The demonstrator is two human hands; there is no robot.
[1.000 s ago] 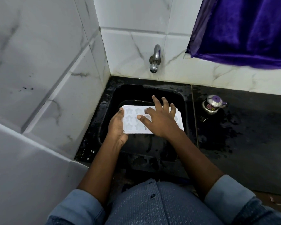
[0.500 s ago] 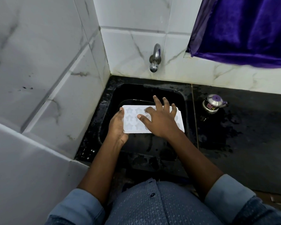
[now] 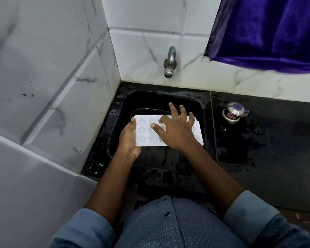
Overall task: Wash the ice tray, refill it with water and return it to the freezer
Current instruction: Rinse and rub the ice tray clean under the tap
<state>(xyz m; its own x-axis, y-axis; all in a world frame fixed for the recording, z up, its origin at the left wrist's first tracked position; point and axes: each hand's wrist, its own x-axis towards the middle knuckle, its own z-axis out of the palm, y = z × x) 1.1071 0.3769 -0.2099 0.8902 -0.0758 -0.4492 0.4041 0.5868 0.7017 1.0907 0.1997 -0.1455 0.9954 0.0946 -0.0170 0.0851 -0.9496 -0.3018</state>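
Observation:
A white ice tray (image 3: 146,130) with star-shaped moulds is held level over the black sink (image 3: 125,104). My left hand (image 3: 129,138) grips the tray's left edge, thumb on top. My right hand (image 3: 175,130) lies on the tray's upper face with its fingers spread, covering the middle and right moulds. A steel tap (image 3: 170,62) juts from the tiled wall above the sink; no water runs from it.
White marble tiles close in the left and back sides. A wet black counter (image 3: 267,149) extends to the right, carrying a small steel kettle (image 3: 233,112) with a purple lid. A purple curtain (image 3: 268,31) hangs at the upper right.
My right hand's fingers have shifted slightly over the tray's surface. The tray and my left hand stay in place.

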